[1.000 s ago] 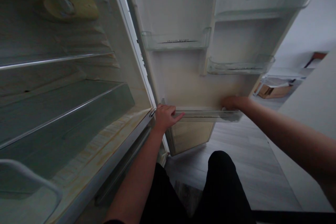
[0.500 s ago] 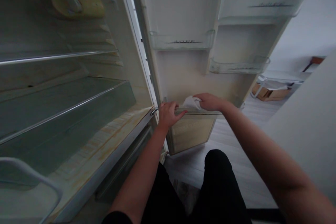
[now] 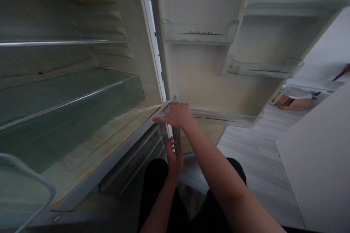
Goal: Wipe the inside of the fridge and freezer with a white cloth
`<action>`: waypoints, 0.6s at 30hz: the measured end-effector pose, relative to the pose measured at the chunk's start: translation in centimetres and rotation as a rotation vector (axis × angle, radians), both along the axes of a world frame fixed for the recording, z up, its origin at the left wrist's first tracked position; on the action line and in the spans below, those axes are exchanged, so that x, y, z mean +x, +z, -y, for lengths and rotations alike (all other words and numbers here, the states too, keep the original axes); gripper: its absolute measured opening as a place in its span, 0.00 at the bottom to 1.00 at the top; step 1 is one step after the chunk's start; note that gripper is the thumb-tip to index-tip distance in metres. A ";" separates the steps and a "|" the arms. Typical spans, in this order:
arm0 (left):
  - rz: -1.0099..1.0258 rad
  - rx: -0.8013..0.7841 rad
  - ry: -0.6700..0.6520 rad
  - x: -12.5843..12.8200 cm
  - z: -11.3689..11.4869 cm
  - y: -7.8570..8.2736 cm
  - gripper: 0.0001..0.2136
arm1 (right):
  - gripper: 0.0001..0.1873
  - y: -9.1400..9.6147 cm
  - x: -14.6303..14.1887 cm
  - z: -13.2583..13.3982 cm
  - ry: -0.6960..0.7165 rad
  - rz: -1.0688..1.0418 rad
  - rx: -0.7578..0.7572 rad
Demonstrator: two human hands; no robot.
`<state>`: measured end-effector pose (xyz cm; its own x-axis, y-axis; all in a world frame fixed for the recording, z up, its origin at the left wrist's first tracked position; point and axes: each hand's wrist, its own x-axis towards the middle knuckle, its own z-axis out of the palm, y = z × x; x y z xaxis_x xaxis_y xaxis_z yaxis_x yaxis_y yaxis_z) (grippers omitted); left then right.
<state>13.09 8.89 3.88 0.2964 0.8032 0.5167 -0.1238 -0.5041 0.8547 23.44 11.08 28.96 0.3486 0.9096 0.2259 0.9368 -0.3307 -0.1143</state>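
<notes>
Wiping: your right hand lies flat, fingers out, on cloth at bin end; left hand curls round door edge. Next stroke likely needs door steady.

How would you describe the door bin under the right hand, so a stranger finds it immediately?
Find the open fridge door, right of the glass shelves. Three clear bins hang higher on it; the lowest bin runs below them. Alone among them, it has the right hand on its left end.
</notes>
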 end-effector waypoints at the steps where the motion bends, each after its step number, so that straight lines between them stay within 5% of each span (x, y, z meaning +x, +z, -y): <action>1: 0.014 0.003 0.019 0.1 -0.3 0.5 0.24 | 0.38 0.1 0.0 -0.6 -0.014 -0.043 0.000; 5: 0.061 0.055 0.076 0.4 -2.0 3.3 0.23 | 0.26 -0.4 0.3 -0.4 -0.018 -0.015 0.021; 13: 0.145 0.101 0.136 -0.7 -4.1 6.9 0.23 | 0.14 0.0 4.3 7.0 -0.036 0.188 -0.087; 18: 0.027 0.277 0.016 0.4 -5.9 11.1 0.22 | 0.15 1.6 4.6 5.2 -0.119 0.132 -0.280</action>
